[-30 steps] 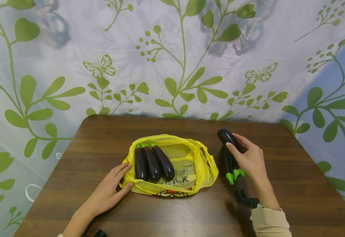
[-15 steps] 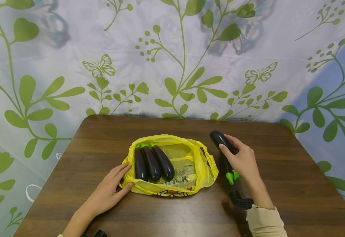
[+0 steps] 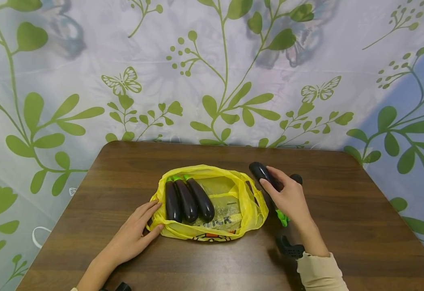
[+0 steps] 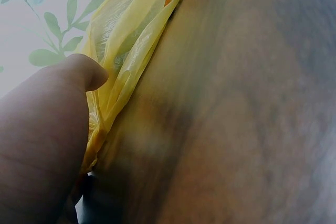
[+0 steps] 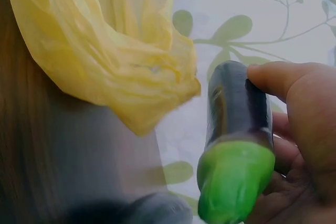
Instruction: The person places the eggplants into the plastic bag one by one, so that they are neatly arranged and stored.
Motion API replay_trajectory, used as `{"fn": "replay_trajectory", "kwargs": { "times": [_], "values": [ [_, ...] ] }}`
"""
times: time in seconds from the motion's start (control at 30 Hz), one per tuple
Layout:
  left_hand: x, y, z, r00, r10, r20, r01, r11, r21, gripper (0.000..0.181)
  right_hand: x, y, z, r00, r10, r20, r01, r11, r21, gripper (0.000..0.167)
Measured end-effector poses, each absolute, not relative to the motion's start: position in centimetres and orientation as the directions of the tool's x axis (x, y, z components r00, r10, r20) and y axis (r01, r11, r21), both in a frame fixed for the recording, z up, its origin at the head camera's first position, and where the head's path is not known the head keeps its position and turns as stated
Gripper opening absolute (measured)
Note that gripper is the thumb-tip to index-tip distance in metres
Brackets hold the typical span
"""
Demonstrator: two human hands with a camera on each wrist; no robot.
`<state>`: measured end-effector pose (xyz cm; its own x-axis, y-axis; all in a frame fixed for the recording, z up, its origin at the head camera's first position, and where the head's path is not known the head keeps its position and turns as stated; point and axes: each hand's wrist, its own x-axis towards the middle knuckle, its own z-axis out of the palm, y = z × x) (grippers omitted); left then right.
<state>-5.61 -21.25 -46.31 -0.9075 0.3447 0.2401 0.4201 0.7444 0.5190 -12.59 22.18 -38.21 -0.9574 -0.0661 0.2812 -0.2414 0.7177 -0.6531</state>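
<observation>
My left hand [image 3: 133,232] rests at the left end of a yellow plastic bag [image 3: 253,202], fingers and thumb touching its rim; in the left wrist view the thumb [image 4: 86,72] lies against the plastic. The bag lies on its side wall with its mouth open upward. Inside, three dark eggplants [image 3: 186,200] lie side by side at the left, green caps toward the back. My right hand [image 3: 288,196] grips another eggplant [image 3: 263,173] just right of the bag. Its green cap [image 5: 236,177] faces the right wrist camera. Beneath that hand, more eggplants show only green caps [image 3: 282,218] and a dark end [image 3: 297,178].
A brown wooden table [image 3: 212,266] carries everything. Behind it hangs a cloth [image 3: 197,81] printed with green leaves and butterflies. A black wrist mount [image 3: 290,246] sits under the right wrist.
My right hand has moved left toward the bag with the eggplant in its grip, uncovering a dark eggplant end behind it. The left hand and the bag have stayed put.
</observation>
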Motion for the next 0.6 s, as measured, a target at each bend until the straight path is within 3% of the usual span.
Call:
{"fn": "replay_trajectory", "kwargs": {
  "times": [0.6],
  "values": [
    [-5.6, -21.2, -46.1, -0.91, 0.344, 0.232, 0.415, 0.739, 0.53, 0.062, -12.6, 20.0, -38.5, -0.949, -0.11, 0.294, -0.286, 0.691, -0.664, 0.054]
  ]
}}
